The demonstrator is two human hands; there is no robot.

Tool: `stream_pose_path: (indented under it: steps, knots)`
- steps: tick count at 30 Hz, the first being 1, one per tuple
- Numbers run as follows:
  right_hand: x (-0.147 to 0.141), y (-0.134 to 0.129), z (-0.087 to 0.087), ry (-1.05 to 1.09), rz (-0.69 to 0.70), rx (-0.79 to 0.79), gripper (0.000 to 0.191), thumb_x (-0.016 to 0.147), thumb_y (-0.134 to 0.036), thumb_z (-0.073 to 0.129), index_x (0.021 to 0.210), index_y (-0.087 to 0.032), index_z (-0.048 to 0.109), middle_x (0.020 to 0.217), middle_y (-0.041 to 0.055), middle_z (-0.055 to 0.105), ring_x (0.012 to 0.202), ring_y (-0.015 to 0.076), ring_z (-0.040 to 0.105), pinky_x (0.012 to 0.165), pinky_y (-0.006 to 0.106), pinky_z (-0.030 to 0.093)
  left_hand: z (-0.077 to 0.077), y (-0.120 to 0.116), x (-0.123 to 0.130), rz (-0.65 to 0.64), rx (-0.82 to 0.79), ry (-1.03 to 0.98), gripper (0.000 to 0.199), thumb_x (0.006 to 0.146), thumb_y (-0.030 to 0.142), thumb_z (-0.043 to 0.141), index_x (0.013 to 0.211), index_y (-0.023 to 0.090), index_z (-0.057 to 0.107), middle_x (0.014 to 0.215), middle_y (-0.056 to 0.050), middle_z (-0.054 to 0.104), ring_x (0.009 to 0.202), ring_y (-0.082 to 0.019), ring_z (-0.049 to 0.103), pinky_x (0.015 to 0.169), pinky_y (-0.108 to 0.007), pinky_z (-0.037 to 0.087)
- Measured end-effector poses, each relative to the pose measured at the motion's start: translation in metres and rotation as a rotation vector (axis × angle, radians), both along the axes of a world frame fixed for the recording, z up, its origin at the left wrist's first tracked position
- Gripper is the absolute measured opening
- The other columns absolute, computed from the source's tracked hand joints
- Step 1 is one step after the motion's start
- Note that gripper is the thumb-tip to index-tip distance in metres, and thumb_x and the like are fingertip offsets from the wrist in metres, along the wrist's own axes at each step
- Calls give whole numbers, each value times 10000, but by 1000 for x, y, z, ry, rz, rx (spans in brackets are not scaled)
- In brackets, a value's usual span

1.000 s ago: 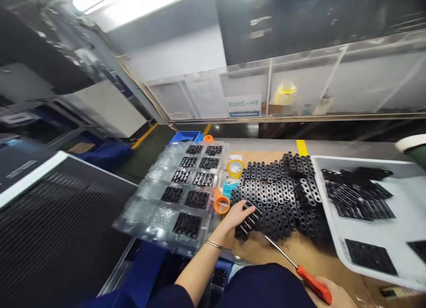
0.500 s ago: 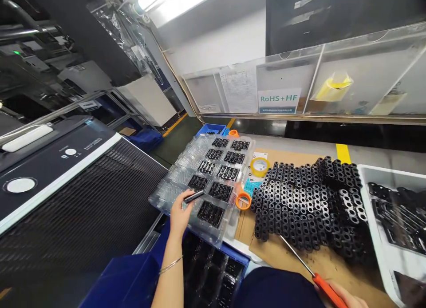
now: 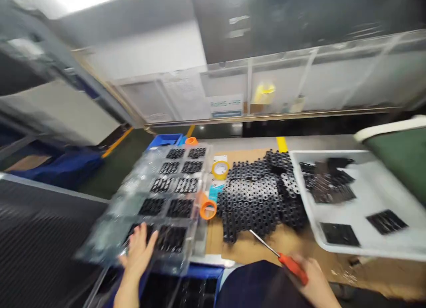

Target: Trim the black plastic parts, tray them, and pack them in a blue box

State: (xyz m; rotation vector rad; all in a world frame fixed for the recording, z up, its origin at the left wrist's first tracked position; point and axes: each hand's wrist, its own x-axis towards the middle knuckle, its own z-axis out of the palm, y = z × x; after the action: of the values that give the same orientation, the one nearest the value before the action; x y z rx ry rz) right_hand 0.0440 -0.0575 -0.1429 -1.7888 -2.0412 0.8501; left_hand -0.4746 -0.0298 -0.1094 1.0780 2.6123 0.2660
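My left hand (image 3: pixel 138 250) is over the near left pocket of a clear plastic tray (image 3: pixel 100 237), fingers spread. Its fingertips are at a group of black strip parts (image 3: pixel 151 231); blur hides whether they touch. Other pockets hold similar black parts (image 3: pixel 179 208) in groups. My right hand (image 3: pixel 314 279) grips a red-handled screwdriver (image 3: pixel 293 268), its metal shaft pointing up and left. The shaft tip lies near the front edge of a large pile of black parts with rows of holes (image 3: pixel 253 197), on brown cardboard.
A white bin (image 3: pixel 346 249) with black parts stands right of the pile. Between tray and pile lie a yellow tape roll (image 3: pixel 220 169) and an orange ring (image 3: pixel 208 209). A blue bin (image 3: pixel 164 140) sits behind the tray. A dark mesh-textured surface (image 3: pixel 43 237) is at left.
The view has swung right, bringing more of the white bin into sight. My left hand has let go of the small black bar, opening over the tray's near left pocket. My right hand keeps the screwdriver.
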Motion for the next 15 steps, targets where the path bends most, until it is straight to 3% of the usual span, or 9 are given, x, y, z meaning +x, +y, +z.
stream_pose_path:
  steps: [2, 4, 7, 9, 10, 13, 15]
  knots:
    - [7, -7, 4, -4, -95, 1, 193, 846, -376, 565, 827, -247, 707, 768, 56, 729, 694, 237, 665, 690, 325, 489, -2, 23, 12, -15, 222, 102, 813, 883, 634, 320, 1478, 90, 430, 1565, -241, 380, 1458, -451, 314, 1147, -712, 221]
    - [18, -17, 5, -5, -213, -8, 196, 859, -367, 554, 873, -248, 708, 838, 48, 736, 728, 230, 657, 722, 328, 483, -2, 58, 44, -85, 479, 118, 754, 839, 626, 417, 1361, 96, 536, 1408, -254, 536, 1374, -438, 435, 1142, -634, 318]
    - [39, -36, 1, -38, -306, -39, 186, 841, -363, 567, 907, -261, 709, 844, 8, 738, 722, 204, 659, 725, 301, 479, -1, 119, 138, -183, 680, -221, 657, 740, 618, 557, 1193, 142, 571, 1188, -199, 610, 1183, -389, 568, 1042, -575, 449]
    - [50, -49, -2, -67, -345, -63, 161, 829, -345, 562, 855, -262, 698, 758, -13, 717, 654, 186, 636, 703, 290, 465, -7, 156, 220, -221, 588, -649, 644, 697, 597, 582, 1163, 159, 509, 1158, -171, 577, 1095, -339, 593, 970, -535, 500]
    - [53, -55, -3, -81, -383, -55, 163, 829, -340, 551, 839, -260, 692, 739, -15, 709, 634, 181, 622, 700, 292, 458, -14, 172, 260, -287, 524, -739, 605, 699, 579, 598, 1133, 168, 508, 1122, -151, 583, 1036, -304, 613, 933, -494, 524]
    - [54, -71, -4, -107, -518, 16, 218, 856, -364, 500, 848, -258, 691, 763, -4, 710, 628, 185, 595, 723, 309, 452, -38, 206, 366, -417, 398, -852, 557, 709, 476, 684, 1140, 171, 509, 1096, -122, 573, 935, -233, 624, 914, -423, 533]
    - [51, -79, -4, -122, -571, 36, 240, 862, -385, 485, 832, -265, 690, 747, -7, 702, 617, 187, 583, 712, 307, 457, -53, 219, 413, -454, 340, -869, 585, 729, 436, 717, 1188, 152, 492, 1163, -158, 533, 1033, -254, 602, 987, -439, 493]
